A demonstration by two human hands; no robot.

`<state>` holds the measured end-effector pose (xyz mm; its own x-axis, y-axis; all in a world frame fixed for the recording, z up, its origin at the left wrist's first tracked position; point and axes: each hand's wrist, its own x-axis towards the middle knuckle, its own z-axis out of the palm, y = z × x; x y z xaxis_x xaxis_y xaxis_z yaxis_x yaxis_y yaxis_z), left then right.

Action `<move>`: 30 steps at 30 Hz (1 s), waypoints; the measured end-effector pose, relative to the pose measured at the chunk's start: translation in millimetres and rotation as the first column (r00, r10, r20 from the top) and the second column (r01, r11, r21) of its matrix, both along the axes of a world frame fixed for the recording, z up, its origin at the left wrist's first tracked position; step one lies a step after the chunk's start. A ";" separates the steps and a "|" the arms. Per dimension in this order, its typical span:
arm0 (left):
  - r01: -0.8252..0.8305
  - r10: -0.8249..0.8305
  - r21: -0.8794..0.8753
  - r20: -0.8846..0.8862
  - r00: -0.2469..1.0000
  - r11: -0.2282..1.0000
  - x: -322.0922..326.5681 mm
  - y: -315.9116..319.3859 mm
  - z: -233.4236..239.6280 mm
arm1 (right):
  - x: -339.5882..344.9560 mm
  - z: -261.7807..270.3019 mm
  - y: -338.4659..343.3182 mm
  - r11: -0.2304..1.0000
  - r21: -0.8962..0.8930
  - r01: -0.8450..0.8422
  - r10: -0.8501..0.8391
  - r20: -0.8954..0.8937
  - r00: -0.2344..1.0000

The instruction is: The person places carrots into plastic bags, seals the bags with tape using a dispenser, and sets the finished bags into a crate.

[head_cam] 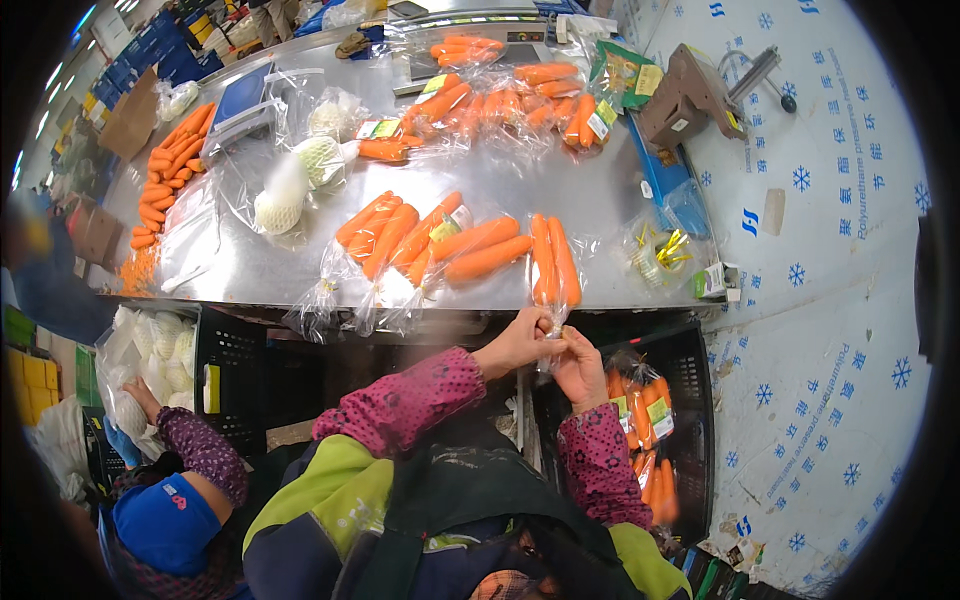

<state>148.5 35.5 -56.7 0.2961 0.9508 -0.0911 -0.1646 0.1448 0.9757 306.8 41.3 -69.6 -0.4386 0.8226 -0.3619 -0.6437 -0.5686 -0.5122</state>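
At the front edge of a steel table (480, 172), my left hand (523, 343) and my right hand (583, 367) pinch the gathered neck of a clear plastic bag of carrots (555, 262). The carrots in it lie on the tabletop, pointing away from me. Thin gold-coloured tie material shows between my fingertips, though its exact shape is hard to make out. Just left of this bag lie several bagged carrots (390, 232) with twisted necks hanging over the edge. Yellow twist ties (673, 249) lie in a clear bag to the right, near a roll of tape.
Further back are more bagged carrots (540, 97), a scale (517, 56) and a brown tape dispenser (686, 97). Loose carrots (176, 165) and foam-netted produce (281, 202) lie leftward. A black crate (694, 420) with bagged carrots stands below right. A co-worker's hand (142, 397) reaches into netted produce at lower left.
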 end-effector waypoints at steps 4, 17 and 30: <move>-0.154 0.176 -0.256 0.068 0.982 0.954 -13.7 32.0 34.9 | -37.0 17.6 21.8 0.983 0.181 -0.003 -0.017 0.109 0.994; -0.605 0.657 0.346 -0.624 0.423 0.717 -176.1 57.1 26.2 | -151.2 23.7 256.6 0.477 0.796 -0.373 -0.798 0.570 0.197; -0.220 0.251 -0.139 0.278 0.927 0.966 -98.4 44.4 54.1 | -101.4 28.7 282.9 0.355 0.845 -0.399 -0.888 0.439 0.140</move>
<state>50.1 79.9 -2.7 0.0934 0.9863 -0.1359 -0.4804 0.1642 0.8616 205.4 324.2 -40.9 -0.0617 0.7876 0.6131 0.6011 0.5197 -0.6072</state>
